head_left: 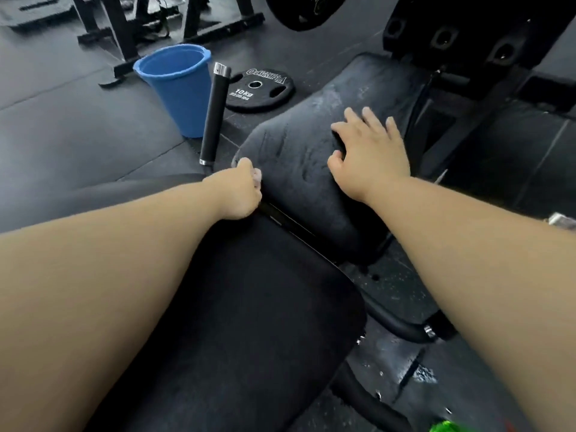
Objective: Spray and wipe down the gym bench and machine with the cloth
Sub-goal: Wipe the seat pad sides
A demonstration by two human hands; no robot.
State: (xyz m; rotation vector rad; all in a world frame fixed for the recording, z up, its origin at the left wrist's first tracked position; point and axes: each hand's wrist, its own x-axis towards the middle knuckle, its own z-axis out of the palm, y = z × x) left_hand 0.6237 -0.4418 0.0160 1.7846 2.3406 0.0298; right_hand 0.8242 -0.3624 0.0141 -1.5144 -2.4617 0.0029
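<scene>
- Cloth: dark grey and fuzzy, spread over the far pad of the bench. It lies rumpled, with pale streaks towards its far end.
- Right hand: rests palm-down on the right part of the cloth. The fingers are straight and splayed wide, and nothing is gripped.
- Left hand: at the near-left edge of the cloth, fingers curled tight and bunching that edge in a closed hold.
- Bench, near pad: black and smooth, directly on the viewer's side of the cloth, parted from the covered pad by a narrow gap.
- Machine: black frame with three round holes, rising just beyond the far end of the cloth.
- Handle: black grip with chrome ends, standing near-upright just left of the cloth.
- Weight plate: black, marked 10 kg, flat on the floor beyond and left of the cloth.
- Bucket: blue, upright, left of the handle.
- Green object: well to the near right of the cloth and cut off by the edge of the view. What it is cannot be told.
</scene>
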